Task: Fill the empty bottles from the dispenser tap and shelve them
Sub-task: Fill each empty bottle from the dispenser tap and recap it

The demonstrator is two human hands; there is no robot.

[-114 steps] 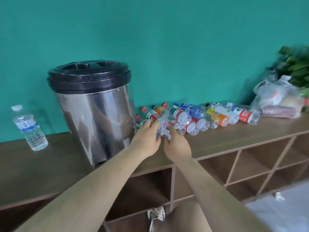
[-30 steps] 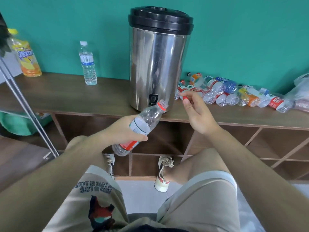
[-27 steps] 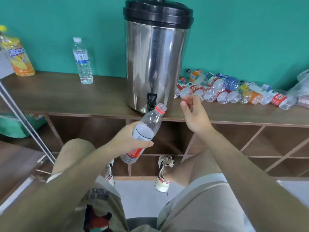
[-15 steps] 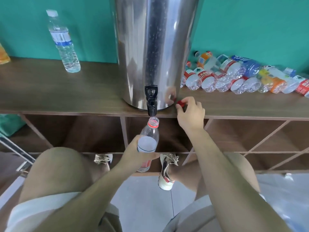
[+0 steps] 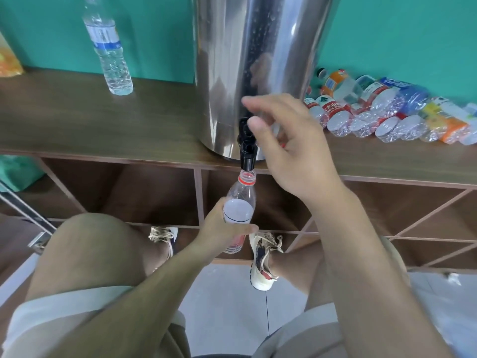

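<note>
A clear empty bottle (image 5: 240,202) with a red neck ring and no cap stands upright just under the black tap (image 5: 248,153) of the steel dispenser (image 5: 258,60). My left hand (image 5: 219,233) grips the bottle around its white label. My right hand (image 5: 291,151) hovers in front of the tap with loosely spread fingers, the thumb tip right at the tap's lever. I cannot tell whether it touches the lever. A speck of red shows on the shelf behind this hand. No water is seen running.
Several empty bottles (image 5: 374,117) lie in a heap on the wooden shelf top (image 5: 103,120), right of the dispenser. A water bottle (image 5: 111,52) stands at the left, an orange one (image 5: 7,60) at the edge. Open cubbies (image 5: 144,195) are below, with my knees and shoes in front.
My right hand left the red cap on the shelf top and rose to the tap lever. My left hand keeps the bottle's mouth under the spout. The view moved closer.
</note>
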